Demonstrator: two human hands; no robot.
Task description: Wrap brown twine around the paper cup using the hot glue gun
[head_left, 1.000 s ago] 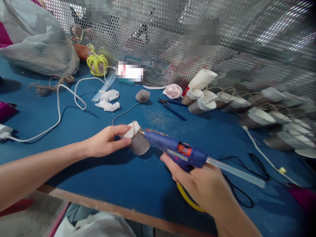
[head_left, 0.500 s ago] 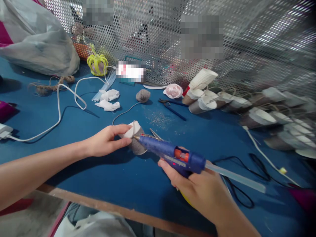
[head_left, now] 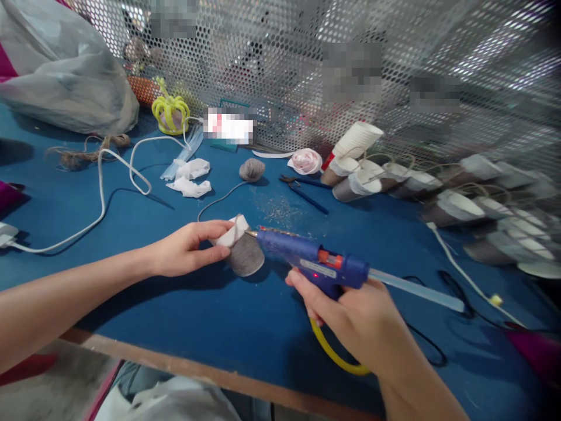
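My left hand (head_left: 190,250) pinches the white rim of a small cup (head_left: 246,255) that lies tilted on the table, its lower part wrapped in grey yarn. A strand of that yarn leads back to a grey yarn ball (head_left: 252,169). In my right hand (head_left: 346,318) is a blue hot glue gun (head_left: 313,261), its red light lit and a clear glue stick jutting from the rear. The metal nozzle points left at the cup, close to the edge of the wrapping. Behind the gun, scissors with a yellow handle (head_left: 335,354) show in part below my right hand.
Blue pliers (head_left: 304,193), a pale pink fabric rose (head_left: 305,161) and crumpled white scraps (head_left: 190,178) lie on the blue table (head_left: 175,316). Several wrapped cups (head_left: 458,207) stand at right. A white cable (head_left: 103,193) runs at left; a perforated metal screen (head_left: 280,76) rises behind.
My right hand has drawn the glue gun slightly right, away from the cup, uncovering more of the grey wrapping. My left hand keeps its hold on the cup.
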